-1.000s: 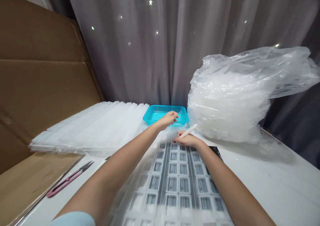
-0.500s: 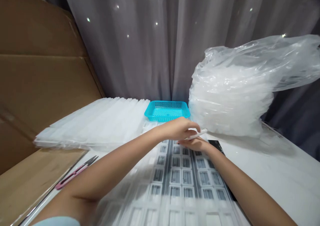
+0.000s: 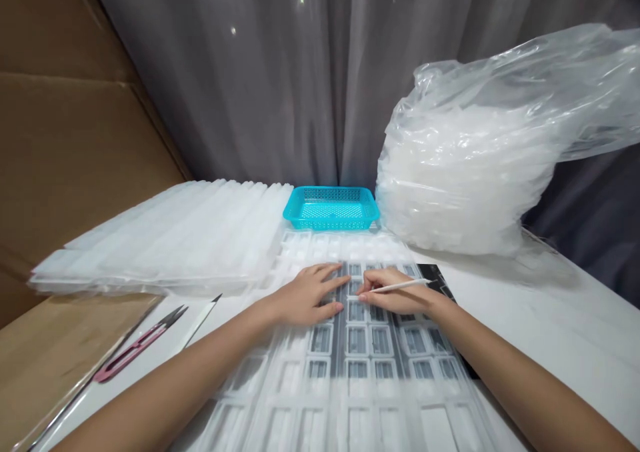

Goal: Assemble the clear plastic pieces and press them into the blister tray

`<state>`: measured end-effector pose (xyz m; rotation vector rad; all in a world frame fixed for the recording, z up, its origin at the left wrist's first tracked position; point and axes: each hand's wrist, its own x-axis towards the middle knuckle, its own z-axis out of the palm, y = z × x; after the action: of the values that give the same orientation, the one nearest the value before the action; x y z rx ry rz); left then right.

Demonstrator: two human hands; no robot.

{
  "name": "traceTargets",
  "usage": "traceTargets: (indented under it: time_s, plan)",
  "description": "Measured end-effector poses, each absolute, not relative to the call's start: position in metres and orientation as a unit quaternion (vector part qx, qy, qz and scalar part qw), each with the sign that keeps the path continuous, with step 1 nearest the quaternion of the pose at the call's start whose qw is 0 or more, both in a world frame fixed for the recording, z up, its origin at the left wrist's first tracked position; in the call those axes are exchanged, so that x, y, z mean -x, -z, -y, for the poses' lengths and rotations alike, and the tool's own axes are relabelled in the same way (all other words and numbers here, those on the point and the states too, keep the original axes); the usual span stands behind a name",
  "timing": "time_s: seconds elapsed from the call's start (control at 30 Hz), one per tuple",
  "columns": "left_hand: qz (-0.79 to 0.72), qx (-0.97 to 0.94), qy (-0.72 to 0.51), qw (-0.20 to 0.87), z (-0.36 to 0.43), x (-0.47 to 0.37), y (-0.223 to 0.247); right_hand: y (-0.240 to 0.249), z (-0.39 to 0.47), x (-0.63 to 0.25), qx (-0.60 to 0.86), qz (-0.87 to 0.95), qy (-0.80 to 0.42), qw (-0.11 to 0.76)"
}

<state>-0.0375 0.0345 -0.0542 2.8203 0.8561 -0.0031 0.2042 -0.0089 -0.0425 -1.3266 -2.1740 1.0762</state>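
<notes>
A clear plastic tray sheet [image 3: 313, 422] with rows of rectangular pockets lies before me, a black sheet [image 3: 436, 275] partly under its right side. My left hand [image 3: 313, 295] rests on the tray with its fingers spread and nothing in it. Just to the right, my right hand [image 3: 395, 291] pinches a thin white pen-like tool [image 3: 405, 284], its tip low over a pocket near the dark strip. The small pocket contents under the fingers are too fine to make out.
A blue basket [image 3: 331, 209] stands at the back. Stacked white trays [image 3: 175, 235] lie left, a bulky plastic bag [image 3: 465, 172] right. Pink-handled snips [image 3: 135, 351] and a pointed tool [image 3: 203, 320] lie beside a brown package [image 3: 75, 345]. Cardboard [image 3: 75, 152] rises at left.
My left hand has left the white tool and moved left and down onto the tray, fingers spreading. My right hand now holds the tool over the pockets. The view has shifted slightly.
</notes>
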Motion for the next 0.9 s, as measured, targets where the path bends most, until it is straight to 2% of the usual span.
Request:
traceTargets:
  time_s: [0.13, 0.33, 0.4, 0.57, 0.67, 0.77, 0.9]
  plan:
    - [-0.298, -0.949, 0.045, 0.092, -0.032, 0.035, 0.052, 0.041, 0.026, -0.205, 0.47, 0.794, -0.336, 0.189]
    - [-0.308, -0.944, 0.066, 0.093, -0.028, 0.033, 0.048, 0.038, 0.042, -0.197, 0.447, 0.867, -0.188, 0.117]
    - [-0.308, -0.944, 0.069, 0.093, -0.028, 0.033, 0.048, 0.038, 0.041, -0.196, 0.446, 0.862, -0.202, 0.13]
    - [-0.304, -0.946, 0.066, 0.089, -0.028, 0.033, 0.047, 0.05, 0.027, -0.201, 0.501, 0.761, -0.351, 0.214]
    - [-0.302, -0.948, 0.061, 0.084, -0.028, 0.033, 0.047, 0.05, 0.024, -0.202, 0.523, 0.712, -0.406, 0.232]
    - [-0.303, -0.947, 0.06, 0.085, -0.028, 0.033, 0.047, 0.037, 0.033, -0.2, 0.501, 0.739, -0.406, 0.193]
    - [-0.303, -0.947, 0.059, 0.083, -0.029, 0.032, 0.048, 0.011, 0.052, -0.197, 0.422, 0.802, -0.416, 0.075]
